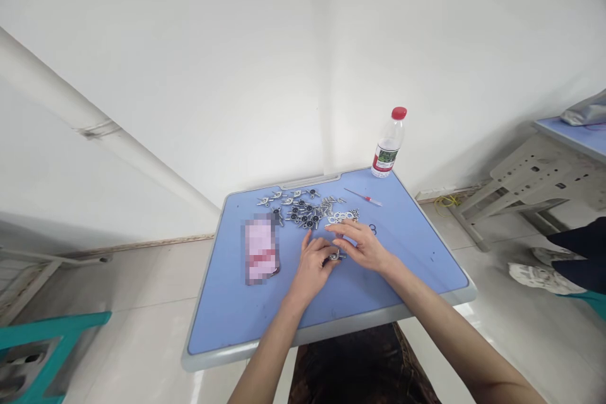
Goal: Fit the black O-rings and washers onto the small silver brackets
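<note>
My left hand (313,267) rests low over the blue table top, its thumb and fingers closed on a small metal fitting (334,256). Beside it, my right hand (363,246) reaches over that fitting with index finger and thumb apart; nothing shows clearly between them. Just beyond my hands lies a heap of small metal fittings with black round faces (303,214). Several pale ring-shaped parts (341,218) lie by my right fingertips, partly hidden by the hand. Slim metal pins (327,205) are scattered behind them. Dark rings (373,229) sit right of my right hand.
A thin screwdriver (372,200) with a red and clear handle lies toward the back right. At the far corner stands a red-capped bottle (387,145). A blurred pink, phone-shaped object (260,249) is on the left of the table (222,322). Behind is a white wall.
</note>
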`<state>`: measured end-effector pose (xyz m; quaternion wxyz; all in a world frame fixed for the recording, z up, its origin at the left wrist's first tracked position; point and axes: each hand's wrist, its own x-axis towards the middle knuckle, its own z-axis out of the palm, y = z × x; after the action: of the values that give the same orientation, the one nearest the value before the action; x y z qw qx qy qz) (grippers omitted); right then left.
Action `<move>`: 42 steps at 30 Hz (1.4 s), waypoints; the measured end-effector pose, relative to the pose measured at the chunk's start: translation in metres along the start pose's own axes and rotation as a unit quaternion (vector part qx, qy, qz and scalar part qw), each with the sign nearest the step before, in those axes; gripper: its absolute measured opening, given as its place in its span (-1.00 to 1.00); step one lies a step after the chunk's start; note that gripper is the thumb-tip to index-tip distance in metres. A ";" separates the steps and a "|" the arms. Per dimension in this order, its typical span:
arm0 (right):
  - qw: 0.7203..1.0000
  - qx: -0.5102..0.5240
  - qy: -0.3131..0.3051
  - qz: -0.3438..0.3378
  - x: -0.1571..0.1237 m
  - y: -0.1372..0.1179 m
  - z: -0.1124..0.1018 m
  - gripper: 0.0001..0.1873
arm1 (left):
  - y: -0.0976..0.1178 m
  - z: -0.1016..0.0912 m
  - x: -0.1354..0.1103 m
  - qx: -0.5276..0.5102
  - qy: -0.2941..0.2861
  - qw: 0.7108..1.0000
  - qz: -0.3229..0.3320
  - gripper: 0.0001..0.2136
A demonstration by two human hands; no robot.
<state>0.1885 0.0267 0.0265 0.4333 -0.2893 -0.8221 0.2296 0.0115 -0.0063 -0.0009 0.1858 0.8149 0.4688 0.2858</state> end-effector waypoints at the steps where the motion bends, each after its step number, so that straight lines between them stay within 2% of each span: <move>1: 1.000 0.013 -0.013 0.002 0.000 -0.001 -0.002 -0.69 | 0.000 0.000 0.000 -0.001 0.000 1.000 -0.001 -0.89; 3: 0.999 0.041 -0.016 0.007 0.001 -0.002 -0.004 -0.67 | -0.001 0.001 0.000 -0.001 0.000 1.000 -0.001 -0.91; 5: 0.999 0.041 0.014 0.009 0.001 -0.001 -0.001 -0.73 | -0.001 0.001 0.000 0.001 -0.001 1.000 -0.001 -0.91; 9: 0.997 -0.021 0.066 0.024 -0.001 0.002 0.008 -0.89 | -0.001 0.000 0.000 0.000 -0.005 1.000 -0.001 -0.89; 12: 0.998 -0.039 0.051 0.020 -0.002 0.002 0.008 -0.87 | 0.001 -0.001 0.000 0.000 0.002 1.000 0.000 -0.86; 17: 1.000 -0.008 0.014 -0.004 0.001 -0.003 0.001 -0.76 | 0.003 -0.001 0.000 0.001 0.008 1.000 -0.010 -0.86; 24: 0.995 -0.007 0.094 0.028 -0.003 -0.002 0.006 -0.92 | 0.005 -0.001 -0.005 0.004 0.002 1.000 -0.017 -0.88; 27: 0.995 -0.031 0.091 0.024 -0.007 0.003 0.009 -0.90 | 0.005 0.001 -0.007 0.002 0.005 1.000 -0.021 -0.88; 30: 0.997 -0.052 0.054 0.011 -0.009 0.005 0.007 -0.83 | 0.004 0.002 -0.007 -0.004 0.006 1.000 -0.018 -0.89; 33: 1.000 -0.025 0.006 0.010 -0.007 0.002 0.003 -0.70 | 0.003 0.001 -0.006 -0.006 0.013 1.000 -0.013 -0.88; 36: 1.000 0.025 -0.004 0.017 -0.004 -0.002 0.001 -0.64 | 0.003 0.000 -0.004 -0.012 0.009 1.000 -0.013 -0.85; 42: 0.997 -0.030 0.064 0.035 -0.003 0.004 0.010 -0.90 | 0.004 -0.002 -0.003 -0.006 0.001 1.000 -0.015 -0.86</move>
<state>0.1827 0.0260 0.0171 0.4676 -0.3445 -0.7889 0.2008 0.0118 -0.0104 0.0021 0.1946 0.8066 0.4790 0.2864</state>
